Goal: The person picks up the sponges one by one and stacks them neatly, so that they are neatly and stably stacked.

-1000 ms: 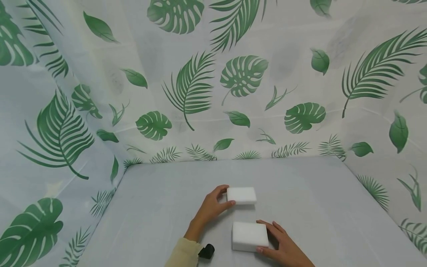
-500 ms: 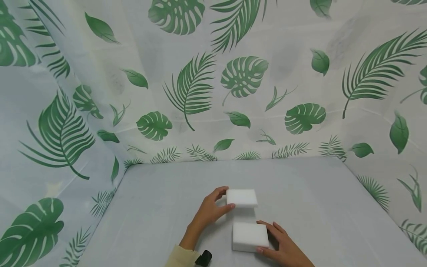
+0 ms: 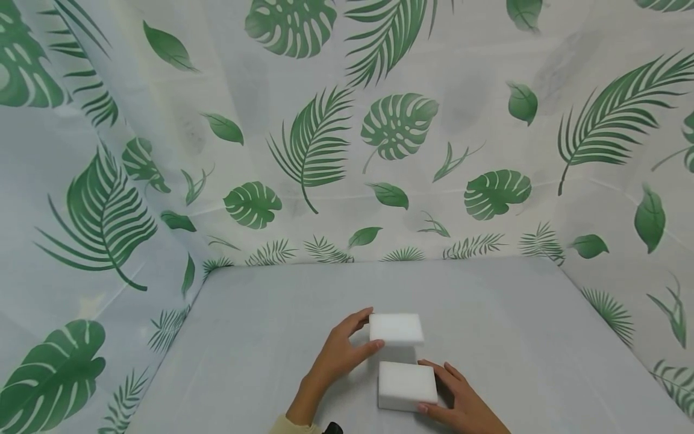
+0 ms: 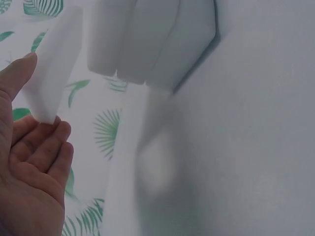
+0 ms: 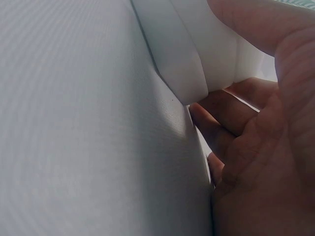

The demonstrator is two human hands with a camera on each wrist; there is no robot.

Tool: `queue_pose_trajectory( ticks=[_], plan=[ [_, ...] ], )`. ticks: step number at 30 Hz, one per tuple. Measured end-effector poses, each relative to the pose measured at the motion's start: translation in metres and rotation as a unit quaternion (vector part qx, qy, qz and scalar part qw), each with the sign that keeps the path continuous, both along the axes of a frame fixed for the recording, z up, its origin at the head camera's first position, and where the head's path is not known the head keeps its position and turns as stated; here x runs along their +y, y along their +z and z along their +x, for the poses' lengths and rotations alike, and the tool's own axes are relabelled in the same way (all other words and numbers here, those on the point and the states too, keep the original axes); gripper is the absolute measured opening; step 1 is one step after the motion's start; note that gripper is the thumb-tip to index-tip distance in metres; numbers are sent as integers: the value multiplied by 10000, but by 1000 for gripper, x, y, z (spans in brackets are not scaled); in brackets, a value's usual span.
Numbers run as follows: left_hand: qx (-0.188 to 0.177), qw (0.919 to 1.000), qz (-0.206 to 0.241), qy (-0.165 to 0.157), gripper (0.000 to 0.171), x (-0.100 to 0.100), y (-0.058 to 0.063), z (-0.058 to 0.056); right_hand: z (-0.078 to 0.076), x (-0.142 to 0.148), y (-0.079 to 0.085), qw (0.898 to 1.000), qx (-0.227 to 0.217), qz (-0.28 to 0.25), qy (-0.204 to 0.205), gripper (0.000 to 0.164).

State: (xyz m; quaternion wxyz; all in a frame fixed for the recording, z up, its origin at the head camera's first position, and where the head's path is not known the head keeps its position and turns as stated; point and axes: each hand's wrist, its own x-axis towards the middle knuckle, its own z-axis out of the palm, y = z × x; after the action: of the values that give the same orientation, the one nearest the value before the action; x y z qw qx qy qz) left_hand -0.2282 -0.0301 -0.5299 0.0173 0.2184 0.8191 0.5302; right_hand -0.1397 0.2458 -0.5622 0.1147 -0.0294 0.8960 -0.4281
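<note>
A thin white sponge is pinched at its left end between the thumb and fingers of my left hand. It hangs above the table, just behind and higher than a stack of white sponges, and does not touch it. In the left wrist view the stack shows its layers, and the held sponge tilts beside it. My right hand grips the stack's right side, thumb at the front and fingers behind. Layers of the stack show in the right wrist view too, resting on the table.
A pale grey table surface lies under both hands. White cloth walls printed with green leaves stand along its back and sides. A dark band shows at the left wrist, by a pale yellow sleeve.
My left hand has come nearer, with the sponge moving slightly toward me and to the right, closer to the stack. My right hand and the stack have stayed in place.
</note>
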Motion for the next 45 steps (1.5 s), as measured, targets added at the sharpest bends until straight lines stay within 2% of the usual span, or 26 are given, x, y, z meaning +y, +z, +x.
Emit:
queue_pose_trajectory(
  ticks=[10, 21, 34, 45],
  plan=[
    [-17, 9992, 306, -254, 68, 0, 5, 15, 0, -2, 1, 9999, -76, 46, -58, 83],
    [-185, 9987, 235, -405, 64, 1, 3, 30, 1, 1, -1, 9999, 18, -100, 14, 87],
    [-85, 9974, 342, -623, 61, -1, -4, 41, 2, 1, -1, 9998, 133, -172, -4, 89],
    [-97, 9973, 346, -634, 60, 1, -11, 48, 5, 3, -2, 9992, 309, -220, 85, 86]
  ],
)
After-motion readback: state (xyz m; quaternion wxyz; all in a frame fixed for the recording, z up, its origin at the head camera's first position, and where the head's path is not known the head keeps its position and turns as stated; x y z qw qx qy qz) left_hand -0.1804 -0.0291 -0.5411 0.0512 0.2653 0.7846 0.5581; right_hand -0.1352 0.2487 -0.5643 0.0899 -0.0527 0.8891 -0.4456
